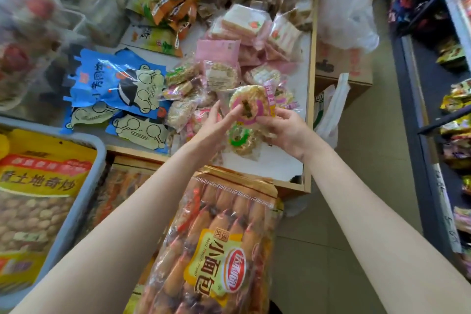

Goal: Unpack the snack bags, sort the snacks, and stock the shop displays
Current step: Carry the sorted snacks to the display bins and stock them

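Observation:
My right hand (284, 132) grips a round rice-cracker snack in a pink-ringed wrapper (248, 104), held up above the display tray (309, 99). My left hand (216, 125) reaches in with straight fingers, and its fingertips touch the left edge of that snack. Under the hands lies another round snack with a green ring (240, 139). A pile of similar wrapped crackers (201, 89) covers the tray's middle. Pink sandwich-cake packs (244, 25) lie further back.
Blue cartoon-print packs (119, 86) lie at the tray's left. A large bag of small bread rolls (219, 245) sits just below my arms. A grey bin with a yellow snack bag (38, 186) stands at lower left. Shelves of goods (456, 109) line the right, past a cardboard box (341, 64).

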